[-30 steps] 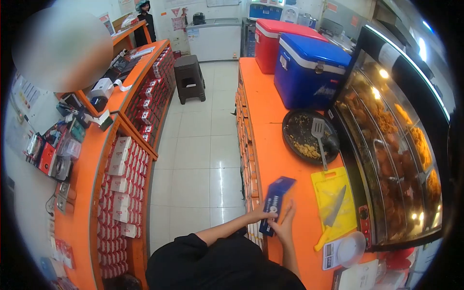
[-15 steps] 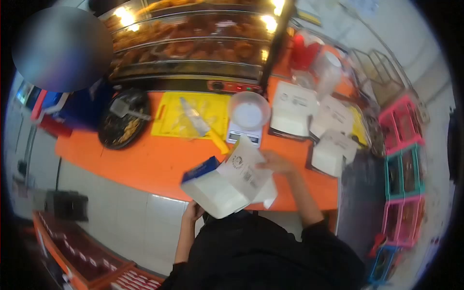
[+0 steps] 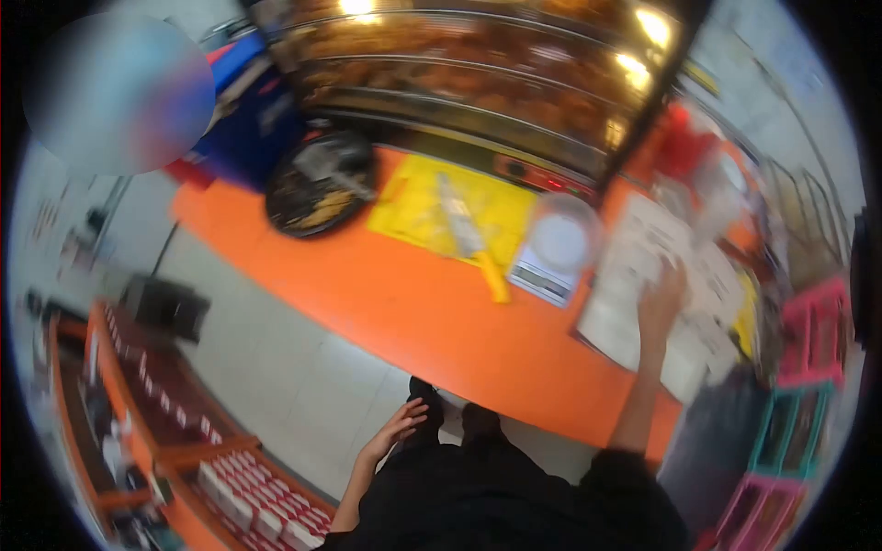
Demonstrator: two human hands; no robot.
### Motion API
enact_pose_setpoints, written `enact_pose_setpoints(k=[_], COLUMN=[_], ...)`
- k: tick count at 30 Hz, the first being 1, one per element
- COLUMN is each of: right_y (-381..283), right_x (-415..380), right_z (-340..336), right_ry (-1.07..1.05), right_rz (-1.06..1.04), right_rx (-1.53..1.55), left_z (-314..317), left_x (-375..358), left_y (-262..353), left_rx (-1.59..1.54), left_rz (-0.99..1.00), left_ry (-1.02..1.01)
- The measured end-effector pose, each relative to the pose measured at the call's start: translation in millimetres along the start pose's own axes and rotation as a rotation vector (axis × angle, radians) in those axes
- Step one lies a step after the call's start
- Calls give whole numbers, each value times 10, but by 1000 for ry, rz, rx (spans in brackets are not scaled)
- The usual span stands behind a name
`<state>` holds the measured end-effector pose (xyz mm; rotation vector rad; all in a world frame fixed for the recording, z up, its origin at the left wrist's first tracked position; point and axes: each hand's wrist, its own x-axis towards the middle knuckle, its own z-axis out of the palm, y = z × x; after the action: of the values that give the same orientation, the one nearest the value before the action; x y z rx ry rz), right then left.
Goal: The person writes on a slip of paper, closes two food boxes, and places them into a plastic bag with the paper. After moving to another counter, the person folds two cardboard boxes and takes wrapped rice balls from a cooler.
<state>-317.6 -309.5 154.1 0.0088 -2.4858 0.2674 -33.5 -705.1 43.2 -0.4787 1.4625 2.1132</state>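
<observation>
Your right hand point(image 3: 663, 298) rests, fingers spread, on the stack of white paper boxes point(image 3: 634, 294) at the counter point(image 3: 413, 303) end; whether it grips is unclear. Light, crushable card: lift by the edges. Left hand point(image 3: 395, 430) hangs loose, holding nothing.

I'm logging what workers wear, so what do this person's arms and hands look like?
Both forearms are bare below a black top whose sleeves end near the elbow. The left hand and right hand wear no gloves. The picture is too blurred to show rings, a watch or markings on the fingers.
</observation>
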Motion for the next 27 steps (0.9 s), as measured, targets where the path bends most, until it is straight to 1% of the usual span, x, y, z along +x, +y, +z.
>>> enact_pose_setpoints(k=[1,2,3,5,7,10,11,12,13,14,16,17,20,21,23,24,26,27], right_y=[-274,-542,-820,-1593,-2414,-3647,-3979,-4287,-4563,-4790,-5381,-5641,-6328,-6527,-6850,-6985,-7188,-7337], right_x=[-79,-239,-440,-1012,-1551,-2065,-2211,-2385,-2500,-2583,-2670,-2671,-2523,-2511,-2446,-2422,-2452,-2478], right_z=[4,106,221,457,442,75,61,49,71,85,181,190,252,284,368,459,674,795], right_ry=[136,119,94,128,-339,-667,-660,-680,-715,-742,-817,-797,-698,-725,-653,-664,-725,-743], right_rz=[-28,-29,-28,-295,-329,-507,-532,-633,-743,-793,-837,-861,-895,-934,-799,-834,-799,-830], right_rx=[96,216,329,358,750,975,992,1035,1075,1089,1199,1184,1195,1213,1141,1139,1161,1172], left_z=[-71,-157,-291,-599,-918,-1528,-1811,-2086,-2239,-2363,-2714,-2919,-3361,-3524,-3783,-3903,-4145,-4254], left_x=[-76,-159,-225,-380,-538,-780,-814,-900,-1085,-1250,-1646,-1755,-2139,-2245,-2274,-2244,-2229,-2248], left_y=[21,11,-59,-209,-295,-630,-830,-937,-911,-910,-876,-1024,-1100,-1119,-1171,-1209,-1302,-1285], left_rx=[45,86,85,69,71,58,92,126,150,110,142,144,56,22,-64,-97,-94,-122], left_rz=[-17,-39,-22,10,36,77,112,150,107,117,106,159,178,173,130,137,85,85], left_ry=[34,67,146,262,348,471,467,468,529,569,783,903,1133,1171,1170,1183,1173,1199])
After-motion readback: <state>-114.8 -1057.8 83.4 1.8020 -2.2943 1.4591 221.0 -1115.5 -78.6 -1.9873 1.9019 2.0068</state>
